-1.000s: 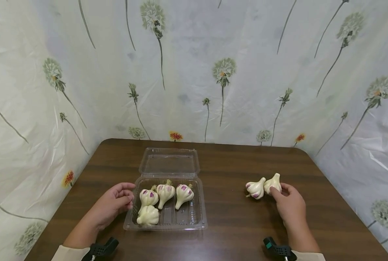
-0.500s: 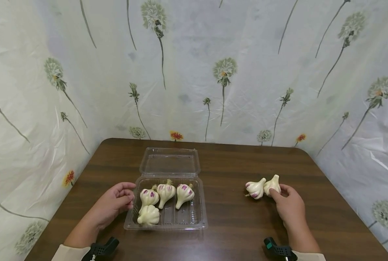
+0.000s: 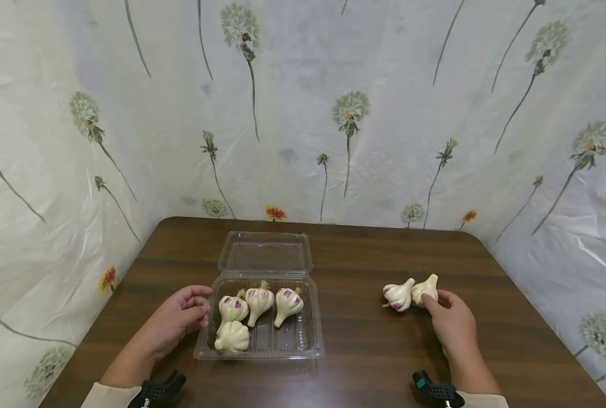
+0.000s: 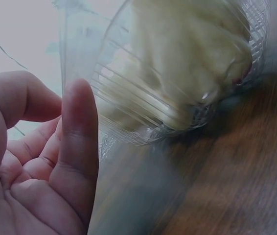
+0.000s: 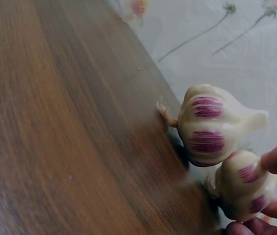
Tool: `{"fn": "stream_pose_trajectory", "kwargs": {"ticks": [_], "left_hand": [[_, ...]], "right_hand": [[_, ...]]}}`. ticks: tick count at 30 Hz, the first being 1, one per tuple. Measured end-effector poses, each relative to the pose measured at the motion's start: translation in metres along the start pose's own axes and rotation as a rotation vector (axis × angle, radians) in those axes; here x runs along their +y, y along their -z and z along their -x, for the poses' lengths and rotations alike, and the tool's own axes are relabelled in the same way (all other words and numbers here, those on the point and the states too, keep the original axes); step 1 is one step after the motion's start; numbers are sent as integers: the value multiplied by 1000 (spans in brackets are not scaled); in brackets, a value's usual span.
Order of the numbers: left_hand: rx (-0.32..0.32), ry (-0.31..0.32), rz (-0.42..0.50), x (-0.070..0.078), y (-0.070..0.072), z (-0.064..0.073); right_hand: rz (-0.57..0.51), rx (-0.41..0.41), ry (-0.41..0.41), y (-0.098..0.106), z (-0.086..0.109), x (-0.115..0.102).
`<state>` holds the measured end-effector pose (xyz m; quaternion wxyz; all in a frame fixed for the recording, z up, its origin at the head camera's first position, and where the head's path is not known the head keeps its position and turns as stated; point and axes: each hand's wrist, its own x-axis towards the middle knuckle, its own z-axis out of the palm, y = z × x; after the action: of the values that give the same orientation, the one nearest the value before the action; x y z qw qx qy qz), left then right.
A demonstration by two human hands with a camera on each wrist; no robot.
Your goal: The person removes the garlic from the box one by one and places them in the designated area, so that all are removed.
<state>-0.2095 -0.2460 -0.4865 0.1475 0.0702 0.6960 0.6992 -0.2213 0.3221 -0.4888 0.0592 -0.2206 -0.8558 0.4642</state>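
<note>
A clear plastic clamshell container [image 3: 310, 340], lid raised behind it, holds several white garlic bulbs [image 3: 288, 304] with purple marks. My left hand [image 3: 178, 317] is at its left side, thumb and index finger pinching the rim in the left wrist view. On the right, my right hand [image 3: 454, 320] pinches a garlic bulb [image 3: 425, 290] between thumb and fingers, its neck pointing up. A second garlic bulb [image 5: 207, 125] lies right beside it, root tuft toward the wood in the right wrist view. Part of the gripped bulb is hidden by my fingers.
The dark wooden table [image 3: 354, 334] has rounded far corners. Behind and beside it hangs a pale sheet [image 3: 293, 113] printed with dandelions. Between the container and the two bulbs on the right lies bare table surface.
The bulb in my right hand has tilted and shifted very slightly lower. My left hand and the container have stayed in place.
</note>
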Motion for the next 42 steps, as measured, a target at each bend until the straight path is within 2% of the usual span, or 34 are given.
{"fn": "stream_pose_trajectory", "kwargs": {"ticks": [33,42], "left_hand": [[-11,-7,14,-1,0,1],[-13,-5,26,-3,1,0]], "right_hand": [[-9,0,4,6,-2,0],[4,35,7,7,-3,3]]}}
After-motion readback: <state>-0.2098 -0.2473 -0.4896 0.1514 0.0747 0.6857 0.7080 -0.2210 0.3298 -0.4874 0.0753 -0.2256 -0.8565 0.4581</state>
